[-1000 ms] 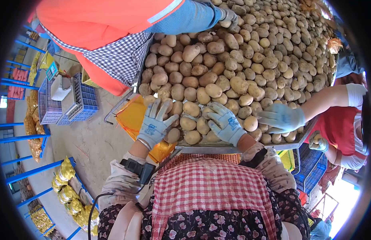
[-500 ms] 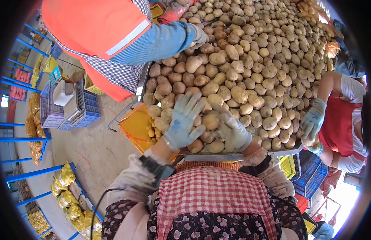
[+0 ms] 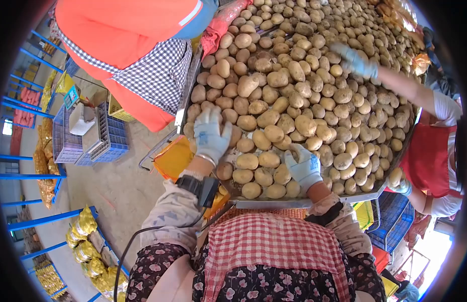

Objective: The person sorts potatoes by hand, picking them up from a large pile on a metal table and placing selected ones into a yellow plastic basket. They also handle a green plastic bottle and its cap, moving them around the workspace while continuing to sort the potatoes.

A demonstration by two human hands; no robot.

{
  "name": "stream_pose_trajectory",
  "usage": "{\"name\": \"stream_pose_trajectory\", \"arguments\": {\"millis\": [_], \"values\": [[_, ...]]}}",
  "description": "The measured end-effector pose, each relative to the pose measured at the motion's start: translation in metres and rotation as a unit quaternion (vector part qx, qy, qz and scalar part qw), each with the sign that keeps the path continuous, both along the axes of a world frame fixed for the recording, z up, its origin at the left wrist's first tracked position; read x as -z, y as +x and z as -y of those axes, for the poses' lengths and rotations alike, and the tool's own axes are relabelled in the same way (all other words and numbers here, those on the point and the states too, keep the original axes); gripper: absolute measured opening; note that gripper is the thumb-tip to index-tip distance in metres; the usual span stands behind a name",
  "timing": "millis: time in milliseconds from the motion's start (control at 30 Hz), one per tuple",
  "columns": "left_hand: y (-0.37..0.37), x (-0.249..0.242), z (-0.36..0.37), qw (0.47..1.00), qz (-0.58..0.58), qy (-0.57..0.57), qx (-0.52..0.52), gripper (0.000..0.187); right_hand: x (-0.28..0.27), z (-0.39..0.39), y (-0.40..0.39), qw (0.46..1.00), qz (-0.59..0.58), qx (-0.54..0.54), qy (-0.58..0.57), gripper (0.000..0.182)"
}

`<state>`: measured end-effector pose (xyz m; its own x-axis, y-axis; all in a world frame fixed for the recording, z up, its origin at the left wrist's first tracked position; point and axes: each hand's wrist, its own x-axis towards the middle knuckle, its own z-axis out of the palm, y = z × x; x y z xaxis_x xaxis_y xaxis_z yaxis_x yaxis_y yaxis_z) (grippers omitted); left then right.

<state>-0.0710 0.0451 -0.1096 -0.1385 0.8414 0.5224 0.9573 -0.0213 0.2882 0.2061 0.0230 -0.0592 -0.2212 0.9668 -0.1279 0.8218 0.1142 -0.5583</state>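
Potatoes point(image 3: 268, 118) in a broad heap cover a metal-edged sorting table point(image 3: 273, 203) in front of me. My left hand point(image 3: 211, 137), in a pale blue and white glove, rests on potatoes near the table's left edge; its fingers lie stretched forward, thumb apart. Farther right, my right hand point(image 3: 305, 169), gloved alike, touches potatoes near the front edge with thumb and fingers apart. Between the two hands, several light potatoes point(image 3: 263, 176) lie in a loose group. An orange-yellow bag point(image 3: 174, 158) hangs beside the table's left front corner.
A co-worker in an orange vest point(image 3: 110, 35) stands at the left. At the right, another in a red apron point(image 3: 428, 158) reaches a gloved hand point(image 3: 355, 60) across the heap. Blue crates point(image 3: 392, 219) stand below right; more crates point(image 3: 108, 136) and netted yellow bags point(image 3: 85, 221) are at left.
My hands have moved apart: left one leftward and forward, right one slightly right. Potatoes between them now lie spread out. The right co-worker's arm reaches over the heap; the left co-worker's arm has drawn back.
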Motion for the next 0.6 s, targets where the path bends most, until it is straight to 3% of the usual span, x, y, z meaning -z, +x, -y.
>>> {"name": "stream_pose_trajectory", "arguments": {"millis": [67, 100, 167, 233, 300, 367, 400, 433, 467, 500, 533, 567, 600], "values": [[0.009, -0.013, 0.017, 0.993, 0.003, -0.043, 0.11, 0.042, -0.005, -0.007, 0.004, 0.996, 0.04, 0.075, -0.014, 0.04], [0.01, -0.02, 0.028, 0.993, 0.003, -0.044, 0.111, 0.042, -0.006, -0.007, 0.005, 0.996, 0.04, 0.076, -0.015, 0.04], [0.007, -0.03, 0.043, 0.983, -0.031, -0.052, 0.176, 0.042, -0.018, -0.006, 0.004, 0.989, 0.135, -0.032, -0.055, 0.041], [-0.007, -0.026, 0.021, 0.978, 0.016, -0.071, 0.198, 0.044, -0.02, -0.009, -0.004, 0.983, 0.166, -0.04, -0.067, 0.042], [-0.009, -0.038, -0.015, 0.99, 0.105, -0.031, 0.092, 0.047, -0.016, -0.017, -0.003, 0.968, 0.164, -0.139, -0.129, 0.043], [-0.022, -0.006, -0.048, 0.996, -0.068, -0.03, 0.043, 0.054, -0.021, -0.011, -0.004, 0.967, 0.179, -0.141, -0.114, 0.042], [-0.017, 0.017, -0.044, 0.99, -0.065, -0.124, 0.005, 0.058, -0.023, -0.007, -0.003, 0.982, 0.135, -0.092, -0.094, 0.042], [-0.012, 0.008, -0.035, 0.991, -0.064, -0.121, 0.0, 0.058, -0.024, -0.01, -0.003, 0.992, 0.089, -0.049, -0.073, 0.042], [-0.01, -0.008, -0.019, 0.981, -0.033, -0.178, 0.069, 0.058, -0.03, -0.015, 0.001, 0.992, 0.09, -0.025, -0.088, 0.043], [-0.011, -0.022, -0.006, 0.963, -0.002, -0.232, 0.136, 0.058, -0.018, -0.016, 0.012, 0.996, 0.079, 0.033, -0.027, 0.041], [-0.014, -0.031, 0.003, 0.965, -0.006, -0.23, 0.129, 0.058, -0.011, -0.015, 0.024, 0.993, 0.109, 0.033, -0.017, 0.041], [-0.018, -0.038, 0.01, 0.937, -0.017, -0.31, 0.163, 0.063, -0.014, -0.015, 0.024, 0.99, 0.139, 0.036, -0.005, 0.041], [-0.02, -0.042, 0.012, 0.9, -0.026, -0.388, 0.198, 0.068, -0.019, -0.018, 0.024, 0.975, 0.206, -0.035, -0.078, 0.044]]}}
